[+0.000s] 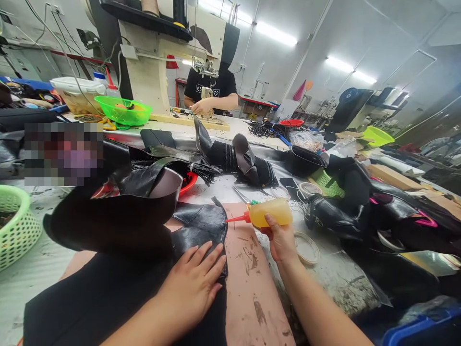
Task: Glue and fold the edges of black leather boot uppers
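My left hand (196, 283) lies flat, fingers spread, on a black leather piece (201, 221) that rests on a pink board (248, 269). In my right hand (279, 238) is a squeeze bottle (272, 213) of yellow liquid, held on its side. Its red nozzle (236, 218) points left, with the tip at the stitched right edge of the leather; whether it touches I cannot tell. Folded black leather (118, 216) bulges up to the left of my left hand, part of the same dark heap.
Scissors (243, 194), a tape roll (306, 247) and more black leather pieces (248, 158) lie beyond and to the right. A green basket (16, 226) stands at left. A sewing machine (151, 72) rises behind, with a person (212, 91) working there.
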Action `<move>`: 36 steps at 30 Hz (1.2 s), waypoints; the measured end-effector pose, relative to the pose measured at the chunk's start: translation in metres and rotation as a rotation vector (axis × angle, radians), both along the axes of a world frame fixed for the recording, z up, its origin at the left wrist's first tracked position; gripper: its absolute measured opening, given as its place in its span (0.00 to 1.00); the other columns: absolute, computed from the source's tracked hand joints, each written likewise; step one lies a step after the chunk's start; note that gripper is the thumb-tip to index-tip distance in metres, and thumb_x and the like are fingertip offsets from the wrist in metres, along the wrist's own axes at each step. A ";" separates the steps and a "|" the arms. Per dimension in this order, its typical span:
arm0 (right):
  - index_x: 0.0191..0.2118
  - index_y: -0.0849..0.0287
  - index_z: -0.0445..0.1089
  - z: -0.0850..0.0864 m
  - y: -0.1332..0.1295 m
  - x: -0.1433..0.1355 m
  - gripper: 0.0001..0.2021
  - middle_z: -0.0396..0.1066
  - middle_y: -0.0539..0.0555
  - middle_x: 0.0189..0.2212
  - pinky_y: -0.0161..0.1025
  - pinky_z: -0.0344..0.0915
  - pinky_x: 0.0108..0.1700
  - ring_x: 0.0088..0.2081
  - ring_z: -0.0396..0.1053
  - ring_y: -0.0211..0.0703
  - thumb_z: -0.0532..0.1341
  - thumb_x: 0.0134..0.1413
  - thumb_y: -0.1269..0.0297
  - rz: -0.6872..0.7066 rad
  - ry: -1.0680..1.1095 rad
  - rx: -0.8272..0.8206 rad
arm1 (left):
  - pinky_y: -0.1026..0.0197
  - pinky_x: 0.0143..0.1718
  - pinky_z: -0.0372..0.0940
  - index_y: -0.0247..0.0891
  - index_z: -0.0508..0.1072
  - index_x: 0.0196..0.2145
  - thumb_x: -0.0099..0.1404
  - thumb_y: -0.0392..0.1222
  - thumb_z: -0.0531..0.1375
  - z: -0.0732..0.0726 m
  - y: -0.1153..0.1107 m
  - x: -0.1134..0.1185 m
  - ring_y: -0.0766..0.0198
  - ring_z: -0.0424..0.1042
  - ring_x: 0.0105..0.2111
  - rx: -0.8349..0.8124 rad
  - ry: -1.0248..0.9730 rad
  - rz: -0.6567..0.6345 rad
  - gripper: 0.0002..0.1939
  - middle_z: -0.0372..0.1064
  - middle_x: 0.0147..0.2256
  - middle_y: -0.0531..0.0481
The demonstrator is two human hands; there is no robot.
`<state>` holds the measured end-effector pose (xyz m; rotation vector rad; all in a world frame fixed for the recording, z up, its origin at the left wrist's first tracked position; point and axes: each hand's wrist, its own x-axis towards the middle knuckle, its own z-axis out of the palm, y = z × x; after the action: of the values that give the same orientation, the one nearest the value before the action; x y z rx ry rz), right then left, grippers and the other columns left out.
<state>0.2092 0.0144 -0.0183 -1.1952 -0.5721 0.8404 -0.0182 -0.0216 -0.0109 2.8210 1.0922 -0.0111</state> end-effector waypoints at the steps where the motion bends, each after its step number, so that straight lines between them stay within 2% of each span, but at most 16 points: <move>1: 0.33 0.61 0.68 0.000 0.000 0.000 0.23 0.69 0.50 0.27 0.31 0.61 0.20 0.25 0.66 0.37 0.70 0.27 0.57 0.003 0.000 0.000 | 0.48 0.53 0.54 0.45 0.58 0.57 0.64 0.45 0.49 -0.001 0.000 0.000 0.52 0.54 0.57 0.003 0.001 -0.002 0.23 0.49 0.59 0.51; 7: 0.31 0.62 0.69 -0.003 0.001 -0.001 0.22 0.69 0.49 0.25 0.31 0.60 0.20 0.22 0.64 0.35 0.70 0.25 0.56 0.010 0.009 -0.021 | 0.50 0.53 0.55 0.45 0.59 0.56 0.64 0.45 0.50 -0.004 0.001 0.000 0.53 0.54 0.57 0.032 -0.005 -0.012 0.23 0.50 0.59 0.52; 18: 0.32 0.62 0.69 -0.003 -0.001 -0.001 0.23 0.71 0.51 0.27 0.31 0.62 0.20 0.26 0.66 0.37 0.71 0.25 0.57 0.003 0.031 -0.027 | 0.49 0.52 0.56 0.43 0.61 0.55 0.64 0.45 0.49 -0.006 0.001 -0.001 0.52 0.56 0.56 0.090 -0.027 -0.030 0.22 0.52 0.58 0.51; 36: 0.33 0.62 0.69 -0.005 -0.001 0.000 0.23 0.71 0.51 0.28 0.31 0.62 0.20 0.24 0.66 0.36 0.71 0.26 0.57 -0.004 0.028 -0.041 | 0.50 0.53 0.52 0.45 0.60 0.56 0.63 0.44 0.50 -0.008 0.000 -0.001 0.53 0.55 0.56 0.052 -0.080 -0.004 0.22 0.53 0.58 0.51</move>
<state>0.2087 0.0131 -0.0234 -1.2197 -0.5317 0.8676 -0.0190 -0.0219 -0.0194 2.8418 1.0857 0.1308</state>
